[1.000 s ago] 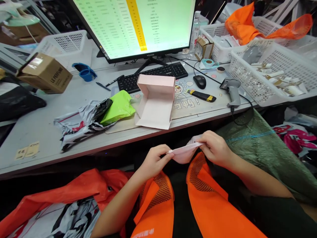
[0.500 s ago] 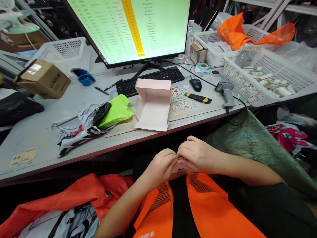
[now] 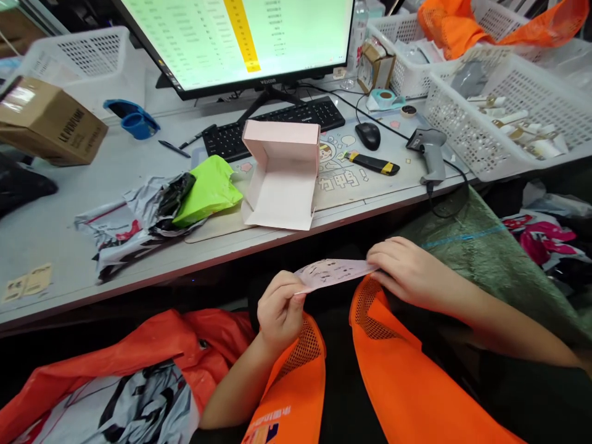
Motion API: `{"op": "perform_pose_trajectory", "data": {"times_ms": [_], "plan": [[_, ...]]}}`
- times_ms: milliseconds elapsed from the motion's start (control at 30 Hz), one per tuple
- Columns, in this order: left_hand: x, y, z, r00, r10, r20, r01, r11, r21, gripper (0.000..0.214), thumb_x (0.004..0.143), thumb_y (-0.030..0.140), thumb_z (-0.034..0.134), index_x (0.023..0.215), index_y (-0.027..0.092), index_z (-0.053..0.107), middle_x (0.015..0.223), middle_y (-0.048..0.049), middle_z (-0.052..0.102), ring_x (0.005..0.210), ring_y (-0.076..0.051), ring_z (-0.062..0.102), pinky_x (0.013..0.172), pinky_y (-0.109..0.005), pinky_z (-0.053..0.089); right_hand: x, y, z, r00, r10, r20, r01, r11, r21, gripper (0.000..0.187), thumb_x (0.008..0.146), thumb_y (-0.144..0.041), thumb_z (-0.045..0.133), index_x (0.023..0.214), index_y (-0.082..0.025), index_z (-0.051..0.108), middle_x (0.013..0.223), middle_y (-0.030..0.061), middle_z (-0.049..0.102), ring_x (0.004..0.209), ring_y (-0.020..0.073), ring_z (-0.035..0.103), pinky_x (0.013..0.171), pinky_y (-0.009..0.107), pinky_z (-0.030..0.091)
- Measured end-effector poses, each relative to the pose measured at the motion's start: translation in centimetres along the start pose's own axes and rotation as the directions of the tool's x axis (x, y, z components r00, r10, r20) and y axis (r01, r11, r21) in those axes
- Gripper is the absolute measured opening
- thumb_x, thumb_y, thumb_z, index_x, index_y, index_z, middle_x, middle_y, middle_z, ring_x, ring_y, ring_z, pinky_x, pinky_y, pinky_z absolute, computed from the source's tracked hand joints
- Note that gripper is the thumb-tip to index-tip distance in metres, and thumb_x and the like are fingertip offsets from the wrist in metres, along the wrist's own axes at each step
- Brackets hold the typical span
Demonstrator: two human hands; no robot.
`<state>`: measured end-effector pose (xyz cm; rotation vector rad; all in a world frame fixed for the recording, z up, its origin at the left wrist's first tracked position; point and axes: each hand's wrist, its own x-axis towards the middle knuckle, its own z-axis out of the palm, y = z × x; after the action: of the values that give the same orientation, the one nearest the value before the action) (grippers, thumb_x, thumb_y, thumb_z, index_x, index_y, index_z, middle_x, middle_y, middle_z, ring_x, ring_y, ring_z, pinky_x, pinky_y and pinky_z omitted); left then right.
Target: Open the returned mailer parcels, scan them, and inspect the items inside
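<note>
Printed sheet (image 3: pixel 335 269) pinched between two hands, on the near side of the table's (image 3: pixel 60 240) front edge.
The left hand (image 3: pixel 280 311) grips one end, the right hand (image 3: pixel 407 269) the other, above an orange vest (image 3: pixel 402 370); a dark gap separates the vest from the table. Ahead, an open pink box (image 3: pixel 282 191) sits near the edge, a lime packet (image 3: pixel 208 191) and crumpled mailer (image 3: pixel 132 216) to its left, the keyboard (image 3: pixel 222 142) behind. To its right lie a cutter (image 3: pixel 374 163), mouse (image 3: pixel 369 135) and scanner (image 3: pixel 433 159), whose cable (image 3: pixel 446 216) loops over the edge beside a white basket (image 3: pixel 456 132). A red bag (image 3: pixel 176 342) flanks the left arm; a green sack (image 3: pixel 485 259) lies beyond the right.
</note>
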<state>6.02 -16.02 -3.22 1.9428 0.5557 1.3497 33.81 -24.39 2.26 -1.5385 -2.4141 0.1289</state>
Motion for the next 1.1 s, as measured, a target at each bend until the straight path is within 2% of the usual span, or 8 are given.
{"op": "perform_pose_trajectory", "data": {"times_ms": [167,333,500,600,700,900,967,1100], "plan": [[-0.4,-0.6,1.1,0.998,0.03,0.055,-0.028,0.999,-0.025,0.011,0.097,0.013,0.057,0.093,0.018,0.066,0.077,-0.0028,0.062,0.071,-0.014,0.06,0.063,-0.029,0.052,1.0,-1.3,2.4,0.981,-0.177,0.073,0.157,0.961,0.226,0.027,0.106,-0.018,0.044,0.094,-0.015,0.068,0.088,0.0057,0.071,0.083,0.0179,0.062,0.082,0.036,0.041],[-1.5,-1.0,1.0,0.983,0.117,-0.144,-0.052,0.919,0.391,0.03,0.083,0.01,0.074,0.109,0.02,0.065,0.095,-0.004,0.061,0.09,-0.018,0.06,0.079,-0.033,0.051,1.6,-1.5,5.0,0.992,-0.101,0.076,0.061,0.908,0.415,0.03,0.105,-0.028,0.05,0.079,-0.016,0.059,0.072,0.0009,0.061,0.066,0.0137,0.049,0.073,0.032,0.035],[-3.0,-0.9,2.1,0.933,0.048,0.358,-0.191,0.906,0.377,0.034,0.09,0.01,0.067,0.122,0.019,0.063,0.092,-0.0036,0.062,0.079,-0.015,0.058,0.07,-0.028,0.048,2.0,-1.8,6.7,0.991,0.029,0.133,-0.109,0.748,0.654,0.042,0.1,-0.04,0.058,0.067,-0.021,0.039,0.065,-0.0037,0.044,0.062,0.0117,0.039,0.06,0.027,0.028],[-2.5,-1.3,2.6,0.862,-0.029,0.506,-0.202,0.896,0.396,0.007,0.097,0.018,0.06,0.102,0.016,0.064,0.078,-0.0014,0.061,0.069,-0.016,0.055,0.064,-0.031,0.042,2.1,-1.8,6.9,0.989,-0.043,0.141,-0.073,0.688,0.722,0.047,0.099,-0.042,0.059,0.065,-0.021,0.036,0.062,-0.0049,0.039,0.06,0.011,0.037,0.059,0.026,0.027],[-1.6,-1.5,2.1,0.795,-0.067,0.603,-0.255,0.865,0.433,0.022,0.1,0.023,0.054,0.079,0.018,0.058,0.066,0.0004,0.054,0.06,-0.016,0.048,0.058,-0.033,0.036,1.4,-0.9,6.7,0.987,-0.03,0.16,-0.1,0.659,0.746,0.048,0.103,-0.04,0.052,0.061,-0.02,0.038,0.059,-0.0044,0.04,0.058,0.0105,0.04,0.059,0.026,0.029],[-1.8,-0.5,0.4,0.816,0.072,0.573,-0.221,0.956,0.194,0.009,0.092,0.012,0.061,0.088,0.018,0.057,0.081,-0.0041,0.061,0.073,-0.016,0.054,0.067,-0.031,0.045,-1.2,0.7,5.5,0.966,0.256,-0.048,-0.221,0.903,0.369,0.042,0.099,-0.029,0.056,0.061,-0.02,0.044,0.06,-0.003,0.045,0.058,0.0121,0.041,0.062,0.03,0.033],[-2.4,-0.1,0.5,0.826,0.076,0.559,-0.171,0.978,0.12,0.011,0.091,0.009,0.061,0.094,0.019,0.057,0.083,-0.0043,0.062,0.076,-0.016,0.055,0.069,-0.03,0.047,-1.6,-0.2,5.1,0.965,0.213,-0.151,-0.169,0.95,0.262,0.025,0.098,-0.024,0.059,0.073,-0.019,0.055,0.072,0.0019,0.057,0.069,0.0157,0.05,0.069,0.032,0.04],[-3.4,0.1,1.2,0.835,0.007,0.549,-0.078,0.991,0.106,0.013,0.091,0.008,0.062,0.093,0.019,0.056,0.086,-0.0049,0.06,0.079,-0.016,0.056,0.069,-0.029,0.049,-1.0,-2.8,5.3,0.958,-0.193,-0.21,0.259,0.897,0.357,0.017,0.098,-0.011,0.05,0.098,-0.016,0.066,0.102,0.0109,0.068,0.098,0.0209,0.061,0.085,0.034,0.053]]}}
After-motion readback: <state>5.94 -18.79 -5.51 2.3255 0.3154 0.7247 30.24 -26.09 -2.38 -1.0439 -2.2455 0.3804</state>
